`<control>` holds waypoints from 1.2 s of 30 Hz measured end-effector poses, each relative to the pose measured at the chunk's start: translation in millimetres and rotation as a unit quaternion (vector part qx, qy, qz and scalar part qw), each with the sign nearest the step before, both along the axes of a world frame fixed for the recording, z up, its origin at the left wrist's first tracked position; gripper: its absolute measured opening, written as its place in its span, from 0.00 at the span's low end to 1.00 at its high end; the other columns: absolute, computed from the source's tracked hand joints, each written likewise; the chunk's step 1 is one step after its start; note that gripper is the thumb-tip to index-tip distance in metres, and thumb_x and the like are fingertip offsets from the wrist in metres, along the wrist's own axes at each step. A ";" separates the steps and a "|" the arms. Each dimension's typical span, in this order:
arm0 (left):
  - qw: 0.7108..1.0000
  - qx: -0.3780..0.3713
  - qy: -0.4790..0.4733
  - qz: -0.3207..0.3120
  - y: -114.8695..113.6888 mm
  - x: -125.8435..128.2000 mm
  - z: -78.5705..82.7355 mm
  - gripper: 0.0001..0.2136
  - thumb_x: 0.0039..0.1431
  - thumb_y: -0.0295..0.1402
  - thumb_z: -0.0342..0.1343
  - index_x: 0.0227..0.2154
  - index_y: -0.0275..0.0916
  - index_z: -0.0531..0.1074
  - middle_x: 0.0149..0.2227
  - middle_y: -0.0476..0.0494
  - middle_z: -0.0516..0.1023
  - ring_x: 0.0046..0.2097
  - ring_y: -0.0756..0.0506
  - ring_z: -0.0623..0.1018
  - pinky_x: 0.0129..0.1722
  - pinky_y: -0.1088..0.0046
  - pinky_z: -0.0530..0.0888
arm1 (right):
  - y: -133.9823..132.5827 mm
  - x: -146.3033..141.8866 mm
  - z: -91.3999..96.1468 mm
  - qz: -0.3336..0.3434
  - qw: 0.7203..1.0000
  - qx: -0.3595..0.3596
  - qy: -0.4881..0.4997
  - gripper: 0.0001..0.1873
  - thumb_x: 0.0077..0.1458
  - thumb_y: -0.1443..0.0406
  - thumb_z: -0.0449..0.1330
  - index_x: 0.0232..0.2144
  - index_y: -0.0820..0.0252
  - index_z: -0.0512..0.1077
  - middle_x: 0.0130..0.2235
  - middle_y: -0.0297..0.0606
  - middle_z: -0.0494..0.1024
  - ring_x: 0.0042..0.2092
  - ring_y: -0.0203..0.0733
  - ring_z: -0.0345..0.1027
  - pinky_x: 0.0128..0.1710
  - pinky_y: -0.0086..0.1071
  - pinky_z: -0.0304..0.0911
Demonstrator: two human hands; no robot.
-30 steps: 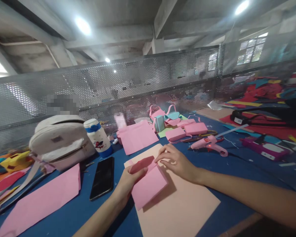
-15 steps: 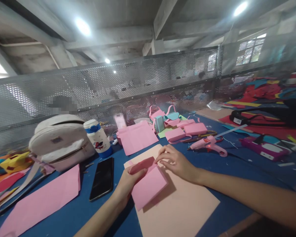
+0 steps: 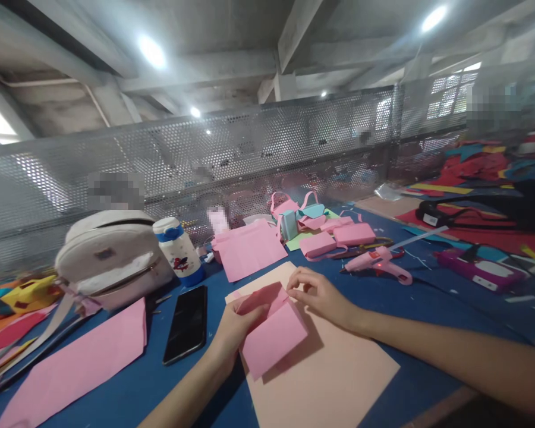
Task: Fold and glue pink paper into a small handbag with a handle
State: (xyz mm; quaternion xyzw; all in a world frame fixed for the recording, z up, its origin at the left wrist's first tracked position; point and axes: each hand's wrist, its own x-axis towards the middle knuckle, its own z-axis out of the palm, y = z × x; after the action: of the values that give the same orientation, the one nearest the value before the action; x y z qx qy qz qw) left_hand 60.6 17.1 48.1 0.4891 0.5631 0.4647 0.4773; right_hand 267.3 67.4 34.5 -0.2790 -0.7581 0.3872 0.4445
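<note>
My left hand [image 3: 236,329] pinches the near left edge of a folded pink paper piece [image 3: 271,336]. My right hand [image 3: 321,296] grips the same piece at its far right corner, fingers curled over the fold. The piece is held just above a large peach paper sheet [image 3: 330,374] that lies on the blue table [image 3: 428,309]. A black phone [image 3: 186,324] lies flat just left of my left hand.
A pink glue gun [image 3: 378,263] lies right of my hands. Several small pink paper bags [image 3: 321,229] and a pink sheet [image 3: 249,246] sit farther back. A white bag [image 3: 111,255] and a bottle [image 3: 178,248] stand at the left by a long pink sheet [image 3: 78,362]. Perforated metal screen [image 3: 249,148] behind.
Both hands stay on the pink piece and work its fold; the piece and my right hand have shifted slightly to the right. The view has tipped a little.
</note>
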 end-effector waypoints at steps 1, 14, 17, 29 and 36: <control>1.000 0.010 0.009 -0.001 0.2 0.9 1.7 0.11 0.41 0.31 0.65 0.31 0.35 0.82 0.26 0.46 0.81 0.27 0.48 0.76 0.25 0.78 0.69 | -1.1 -1.1 0.1 0.007 1.000 -0.014 0.008 0.07 0.58 0.63 0.60 0.29 0.59 0.73 0.36 0.36 0.71 0.39 0.40 0.65 0.36 0.30 0.60; 0.986 0.134 0.094 -0.014 -8.2 5.9 13.9 0.07 0.42 0.26 0.58 0.24 0.35 0.81 0.27 0.44 0.81 0.31 0.45 0.76 0.30 0.76 0.69 | -9.0 -5.0 6.6 0.013 0.998 -0.048 0.039 0.04 0.47 0.73 0.58 0.25 0.60 0.69 0.32 0.32 0.69 0.33 0.35 0.62 0.32 0.28 0.57; 0.982 0.151 0.112 -0.021 -10.0 7.1 14.7 0.08 0.42 0.24 0.57 0.24 0.36 0.81 0.27 0.45 0.81 0.31 0.45 0.76 0.31 0.77 0.69 | -8.8 -5.9 4.1 0.010 0.997 -0.061 0.042 0.05 0.45 0.73 0.57 0.24 0.60 0.69 0.32 0.32 0.70 0.32 0.34 0.62 0.31 0.28 0.56; 0.970 0.183 0.157 -0.025 -15.6 9.7 17.4 0.10 0.45 0.25 0.56 0.28 0.37 0.82 0.28 0.46 0.80 0.32 0.44 0.76 0.32 0.76 0.69 | -6.5 -6.7 -2.1 0.033 0.994 -0.080 0.069 0.03 0.47 0.71 0.57 0.25 0.60 0.69 0.33 0.33 0.71 0.34 0.35 0.64 0.31 0.27 0.57; 0.969 0.190 0.155 -0.020 -15.8 12.5 15.3 0.07 0.45 0.25 0.56 0.24 0.37 0.80 0.27 0.46 0.80 0.31 0.44 0.76 0.31 0.76 0.69 | -8.7 -7.0 0.2 0.027 0.994 -0.081 0.065 0.03 0.46 0.72 0.58 0.25 0.60 0.70 0.31 0.32 0.71 0.30 0.33 0.61 0.29 0.27 0.56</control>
State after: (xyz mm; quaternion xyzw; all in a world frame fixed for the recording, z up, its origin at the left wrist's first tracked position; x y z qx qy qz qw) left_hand 73.1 1.3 63.4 0.6484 0.5214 0.4719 0.2916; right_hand 260.3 58.7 34.7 -0.2680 -0.7009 0.4768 0.4578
